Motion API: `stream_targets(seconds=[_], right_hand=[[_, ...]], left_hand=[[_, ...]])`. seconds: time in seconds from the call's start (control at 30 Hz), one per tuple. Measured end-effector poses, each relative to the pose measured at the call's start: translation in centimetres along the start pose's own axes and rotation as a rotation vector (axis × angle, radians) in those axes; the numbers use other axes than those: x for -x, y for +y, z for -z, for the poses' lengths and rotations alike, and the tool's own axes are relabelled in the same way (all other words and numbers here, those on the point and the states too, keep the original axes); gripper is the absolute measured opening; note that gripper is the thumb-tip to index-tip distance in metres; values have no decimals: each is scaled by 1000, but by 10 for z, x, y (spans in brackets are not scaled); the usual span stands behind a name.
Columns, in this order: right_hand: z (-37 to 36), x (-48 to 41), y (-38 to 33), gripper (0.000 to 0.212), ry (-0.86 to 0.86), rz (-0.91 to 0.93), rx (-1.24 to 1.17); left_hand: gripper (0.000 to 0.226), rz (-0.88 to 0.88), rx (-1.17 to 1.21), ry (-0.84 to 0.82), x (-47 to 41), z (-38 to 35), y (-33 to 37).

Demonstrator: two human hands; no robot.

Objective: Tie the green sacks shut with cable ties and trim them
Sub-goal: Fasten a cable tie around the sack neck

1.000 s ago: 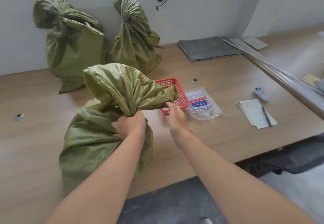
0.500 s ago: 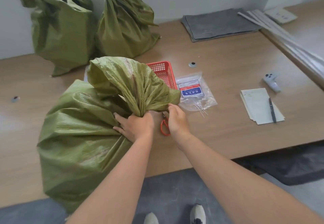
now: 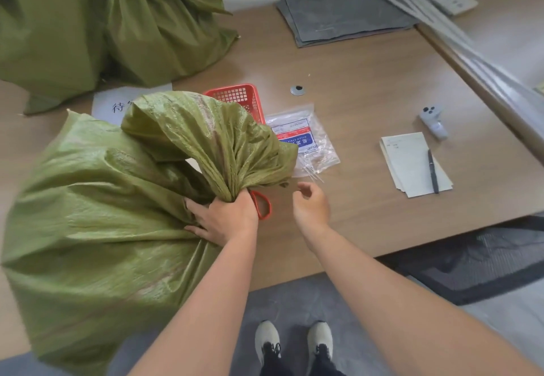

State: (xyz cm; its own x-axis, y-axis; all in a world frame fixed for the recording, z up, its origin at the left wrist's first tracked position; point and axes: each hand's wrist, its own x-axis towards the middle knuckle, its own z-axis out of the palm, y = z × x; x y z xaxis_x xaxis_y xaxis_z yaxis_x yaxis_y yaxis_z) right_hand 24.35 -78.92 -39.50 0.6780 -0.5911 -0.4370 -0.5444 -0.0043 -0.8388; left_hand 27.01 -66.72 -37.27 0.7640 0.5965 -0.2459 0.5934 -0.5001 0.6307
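A large green sack (image 3: 97, 216) lies at the table's front edge, its neck gathered into a bunch. My left hand (image 3: 225, 218) grips that gathered neck. My right hand (image 3: 312, 205) hovers just right of it, fingers loosely curled, holding nothing. Red-handled scissors (image 3: 263, 206) lie on the table between my hands, mostly hidden behind the left one. A clear packet of cable ties (image 3: 303, 138) lies beyond my right hand, with loose ties (image 3: 313, 173) sticking out of its near end.
Two more green sacks (image 3: 164, 22) (image 3: 44, 34) stand at the back left. A red basket (image 3: 240, 99) sits behind the gathered neck. A notepad with a pen (image 3: 415, 163), a small grey device (image 3: 432, 121) and folded grey cloth (image 3: 344, 13) lie to the right.
My right hand has let go of the sack's neck and moved right, off the sack. The view has tilted down, and the sack lies lower at the table's edge.
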Motion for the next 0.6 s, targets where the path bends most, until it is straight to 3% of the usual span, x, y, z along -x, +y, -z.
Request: stream_targets(seconds=[0.2,0.5,0.6], right_hand=[[9,-41,25,34,-29,-31,153],[4,-92,44,41,-170,153,533],[0,-97,53,45,-210,197,774]], left_hand=[[62,-23,-1,77,3,-21,-6],[60,-19,16,171,2,-57,-1],[61,-29,32,191,-1,-61,2]])
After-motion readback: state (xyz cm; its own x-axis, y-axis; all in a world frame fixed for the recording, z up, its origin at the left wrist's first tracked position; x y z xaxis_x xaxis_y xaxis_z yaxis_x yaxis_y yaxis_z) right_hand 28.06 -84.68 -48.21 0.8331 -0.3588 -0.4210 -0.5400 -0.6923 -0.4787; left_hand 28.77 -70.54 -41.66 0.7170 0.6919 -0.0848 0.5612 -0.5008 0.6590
